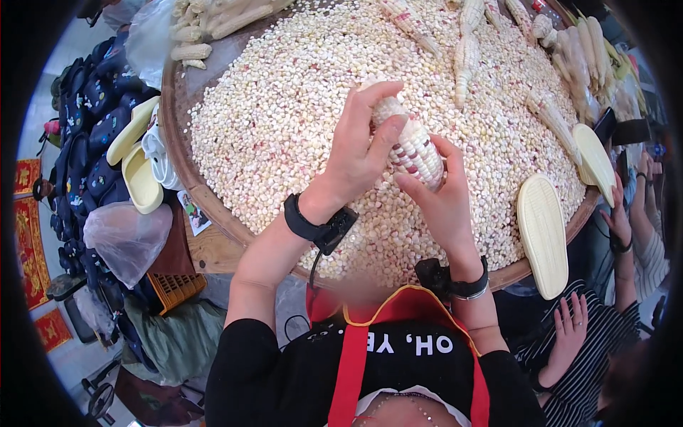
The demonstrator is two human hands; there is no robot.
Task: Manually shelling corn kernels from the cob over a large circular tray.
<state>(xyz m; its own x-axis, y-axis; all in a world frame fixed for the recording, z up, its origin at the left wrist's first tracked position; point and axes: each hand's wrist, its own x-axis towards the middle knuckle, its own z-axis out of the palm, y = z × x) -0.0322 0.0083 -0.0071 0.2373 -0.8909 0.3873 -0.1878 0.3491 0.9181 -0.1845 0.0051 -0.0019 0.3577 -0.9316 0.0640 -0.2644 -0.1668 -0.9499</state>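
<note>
A corn cob (pixel 420 155) is tilted between my two hands above the kernels. Its upper end looks stripped, while white and dark red kernels cover the lower part. My left hand (pixel 352 149) is closed round the stripped end, thumb across it. With thumb and fingers, my right hand (pixel 447 203) grips the lower end. Loose white, yellow and reddish kernels (pixel 270 135) spread thickly beneath both hands in a wide round tray (pixel 168 107). To the right, a pale yellow slipper sole (pixel 543 238) lies over the tray's rim.
Several cobs (pixel 466 64) lie on the kernels at the far side. Bare cobs (pixel 231 21) are piled far left. A co-worker's hand (pixel 619 217) touches another pale sole (pixel 596 162) at right. A plastic bag (pixel 128 238) and yellow slippers (pixel 141 178) are left of the tray.
</note>
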